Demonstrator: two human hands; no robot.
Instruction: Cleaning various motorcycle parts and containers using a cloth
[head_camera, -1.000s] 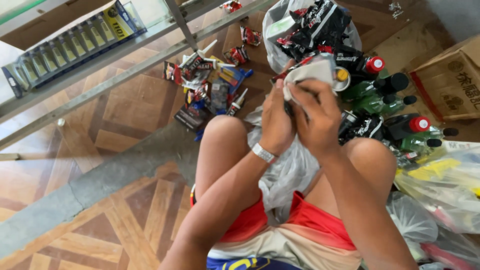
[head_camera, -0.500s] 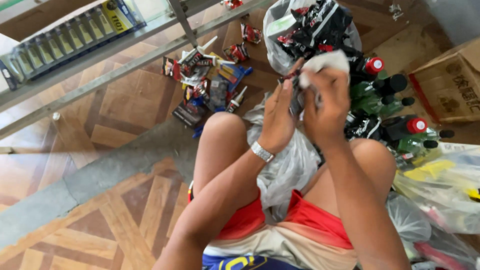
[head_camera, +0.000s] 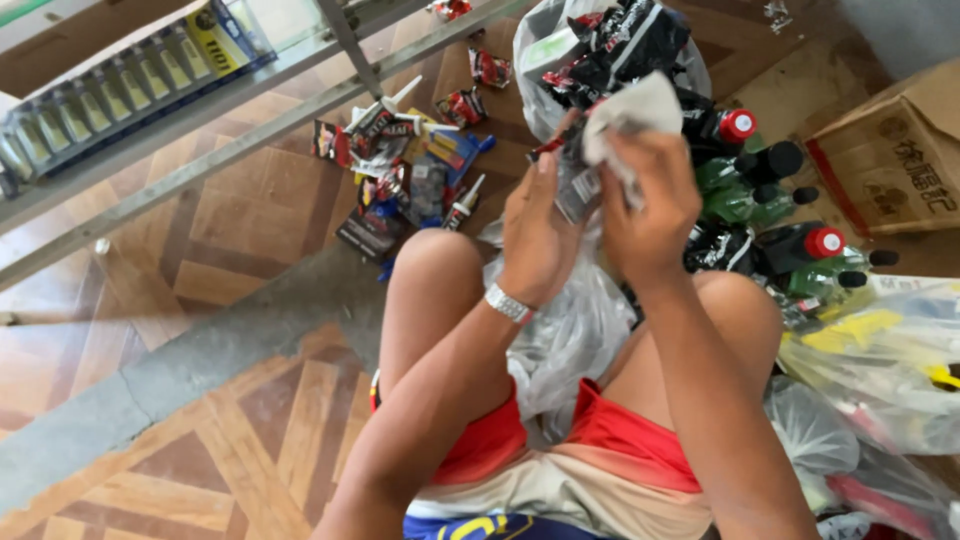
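White cloth (head_camera: 640, 105) now sits higher over the small dark packet (head_camera: 572, 185) than a moment ago, so we judge our wiping ongoing: left hand (head_camera: 540, 235) grips the packet, right hand (head_camera: 650, 205) clutches the cloth above our knees.

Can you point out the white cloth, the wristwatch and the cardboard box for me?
white cloth (head_camera: 635, 112), head view, on its bunched upper fold.
wristwatch (head_camera: 508, 303), head view, on the silver band.
cardboard box (head_camera: 895, 165), head view, on its brown side wall.
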